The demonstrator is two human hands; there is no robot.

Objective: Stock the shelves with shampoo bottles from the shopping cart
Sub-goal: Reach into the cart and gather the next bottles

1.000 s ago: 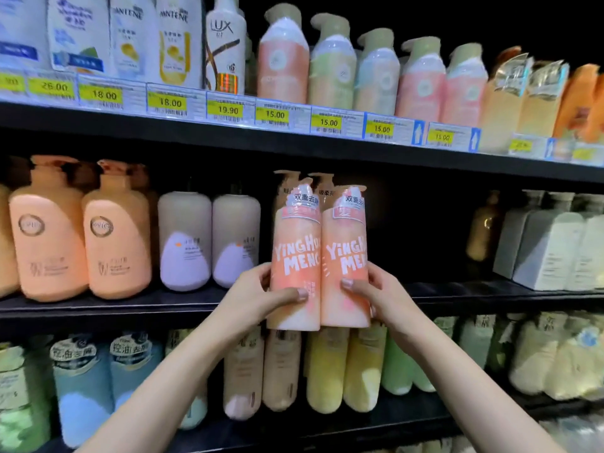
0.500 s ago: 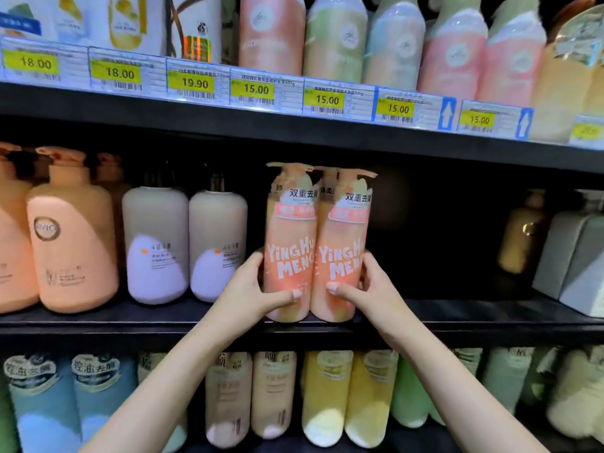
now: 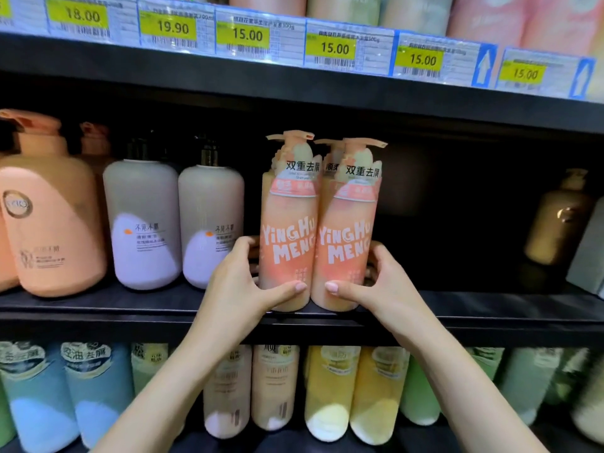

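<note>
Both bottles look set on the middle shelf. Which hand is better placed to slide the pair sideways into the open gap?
Left hand, probably. It grips the left bottle, opposite the dark gap; the right hand, holding the right bottle, stands in the way.

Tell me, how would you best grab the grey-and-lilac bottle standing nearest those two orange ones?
Probably by the broad middle of the grey-and-lilac bottle, coming straight from the front with fingers wrapped round its sides. It stands upright on the shelf; its pump top is thin and tucked under the shelf above, so the wide rounded body looks the surer hold.
</note>
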